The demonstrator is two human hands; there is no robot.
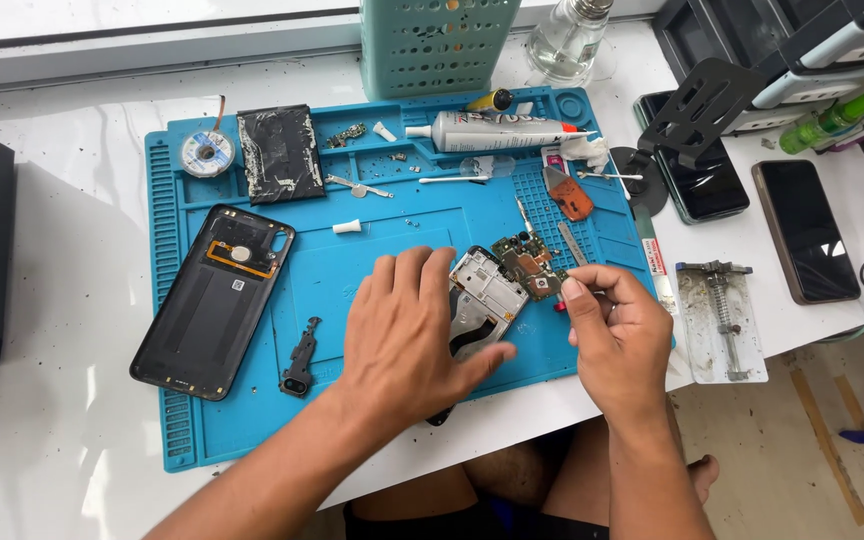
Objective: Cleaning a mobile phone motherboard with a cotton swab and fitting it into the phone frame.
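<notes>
A: Head view. Report the left hand.
B: It lies flat, palm down, fingers spread narrowly, pressing on the opened phone frame, which rests at the front centre of the blue work mat. The thumb touches the frame's lower edge.
A: And the right hand?
B: Pinched closed on a thin tool; the tool itself is mostly hidden, so its kind cannot be told. The fingertips sit just beside the green circuit board, at the upper right end of the frame.
A: Surrounding items?
B: The black back cover lies at the mat's left, inner side up. A black bracket lies between cover and left hand. An adhesive tube lies along the mat's rear trays. Two dark phones lie right of the mat.
</notes>
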